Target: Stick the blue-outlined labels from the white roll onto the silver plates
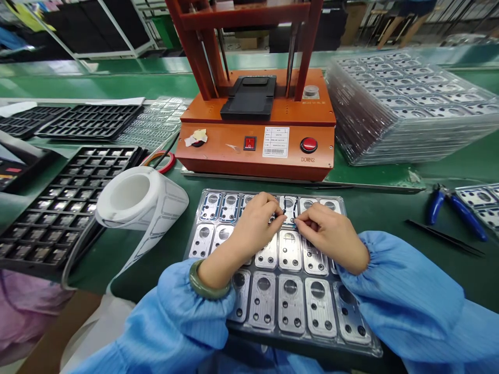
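A clear plastic tray [195, 244] lies on the green bench in front of me, filled with several flat metal plates [290, 304] with round holes. My left hand [255, 226] and my right hand [331, 234] meet over the tray's upper rows. Their fingertips pinch at one metal plate [289, 206] in the top row; the fingers hide how it is held. Both arms wear blue sleeves, and a green bangle [205, 285] circles my left wrist.
An orange press machine [257, 140] with a red button stands behind the tray. A white label roll [136, 197] and black compartment trays [58, 213] lie left. A stack of clear trays [409, 109] sits right, with blue pliers [456, 208] and black tweezers [444, 236].
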Available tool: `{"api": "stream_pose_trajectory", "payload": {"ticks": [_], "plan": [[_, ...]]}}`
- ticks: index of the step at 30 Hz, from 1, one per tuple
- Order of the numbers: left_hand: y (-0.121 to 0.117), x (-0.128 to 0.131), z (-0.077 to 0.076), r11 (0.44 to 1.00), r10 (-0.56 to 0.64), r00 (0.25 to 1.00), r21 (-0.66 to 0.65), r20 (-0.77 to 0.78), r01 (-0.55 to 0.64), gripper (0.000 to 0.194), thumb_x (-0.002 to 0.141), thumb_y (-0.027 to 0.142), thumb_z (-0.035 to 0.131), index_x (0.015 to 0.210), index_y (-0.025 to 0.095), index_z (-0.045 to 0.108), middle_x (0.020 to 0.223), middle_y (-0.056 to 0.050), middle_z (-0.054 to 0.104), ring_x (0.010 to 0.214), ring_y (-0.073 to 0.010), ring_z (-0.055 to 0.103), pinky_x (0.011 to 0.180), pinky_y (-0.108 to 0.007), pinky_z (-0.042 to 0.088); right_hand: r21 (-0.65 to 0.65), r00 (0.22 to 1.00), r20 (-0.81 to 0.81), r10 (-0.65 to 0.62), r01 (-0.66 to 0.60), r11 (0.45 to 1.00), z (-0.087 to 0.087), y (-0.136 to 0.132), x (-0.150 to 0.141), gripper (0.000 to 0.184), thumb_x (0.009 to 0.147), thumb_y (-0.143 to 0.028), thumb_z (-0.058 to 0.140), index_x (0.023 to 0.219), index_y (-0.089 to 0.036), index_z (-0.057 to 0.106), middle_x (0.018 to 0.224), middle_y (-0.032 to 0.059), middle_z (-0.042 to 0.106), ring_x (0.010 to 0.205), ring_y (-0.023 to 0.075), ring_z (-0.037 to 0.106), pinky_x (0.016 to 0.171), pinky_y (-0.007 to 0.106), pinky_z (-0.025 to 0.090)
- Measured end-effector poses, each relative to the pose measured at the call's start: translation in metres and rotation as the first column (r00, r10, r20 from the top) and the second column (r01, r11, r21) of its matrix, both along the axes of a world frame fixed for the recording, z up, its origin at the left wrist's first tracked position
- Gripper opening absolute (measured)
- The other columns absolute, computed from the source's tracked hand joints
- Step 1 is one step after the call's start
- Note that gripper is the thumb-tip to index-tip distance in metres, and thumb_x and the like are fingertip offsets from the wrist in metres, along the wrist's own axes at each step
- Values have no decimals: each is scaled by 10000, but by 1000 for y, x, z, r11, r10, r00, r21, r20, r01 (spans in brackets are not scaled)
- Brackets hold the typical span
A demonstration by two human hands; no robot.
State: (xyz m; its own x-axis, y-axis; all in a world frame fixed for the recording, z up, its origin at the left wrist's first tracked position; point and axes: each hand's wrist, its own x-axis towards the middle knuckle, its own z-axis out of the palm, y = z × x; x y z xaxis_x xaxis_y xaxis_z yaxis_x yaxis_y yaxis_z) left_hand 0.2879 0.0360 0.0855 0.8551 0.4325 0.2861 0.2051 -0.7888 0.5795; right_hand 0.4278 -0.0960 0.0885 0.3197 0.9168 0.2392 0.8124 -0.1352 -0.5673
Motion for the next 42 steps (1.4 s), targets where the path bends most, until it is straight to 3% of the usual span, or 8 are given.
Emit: {"api": "stream_pose_trajectory", "payload": {"ticks": [11, 22, 28, 35, 42], "plan": [[6, -2, 5, 999, -38, 999, -36, -22, 38, 36, 816, 161, 594, 790, 187, 596, 960, -44, 559, 964, -191, 570, 874, -371, 474, -22, 994, 109, 19, -16, 1000, -2, 1, -1, 167, 846, -190, 540, 692, -177, 603, 695, -2, 555, 612, 125, 528, 559, 247, 335], [6, -2, 6, 998, -35, 997, -62, -69, 31, 54, 792, 142, 606, 789, 193, 588, 968, -39, 538, 996, -197, 555, 903, -377, 454, -77, 997, 80, -8, 14, 997, 3, 3, -2, 192, 854, -236, 527, 673, -193, 576, 702, -6, 559, 614, 128, 530, 554, 255, 342], [6, 0, 8, 997, -40, 987, -68, -153, 30, 23, 804, 175, 608, 815, 190, 594, 1041, -63, 532, 1063, -225, 525, 959, -403, 421, -175, 1000, 7, 8, -6, 984, 6, 5, 4, 184, 846, -281, 570, 679, -207, 591, 718, -16, 601, 629, 137, 557, 566, 259, 360], [6, 0, 7, 992, -22, 990, -124, -141, 4, 57, 797, 197, 650, 754, 199, 613, 1073, -60, 542, 1097, -221, 532, 1004, -420, 397, -156, 999, -50, 17, -24, 988, 2, 6, 9, 188, 819, -308, 593, 657, -221, 634, 681, -14, 636, 612, 148, 583, 563, 260, 391], [6, -1, 6, 990, -5, 993, -138, -117, -11, 91, 747, 229, 718, 774, 204, 634, 1040, -50, 552, 1090, -223, 546, 980, -409, 427, -127, 1000, -5, 24, -24, 992, 2, 6, 9, 186, 813, -322, 597, 660, -225, 639, 678, -11, 642, 614, 157, 594, 550, 261, 397]]}}
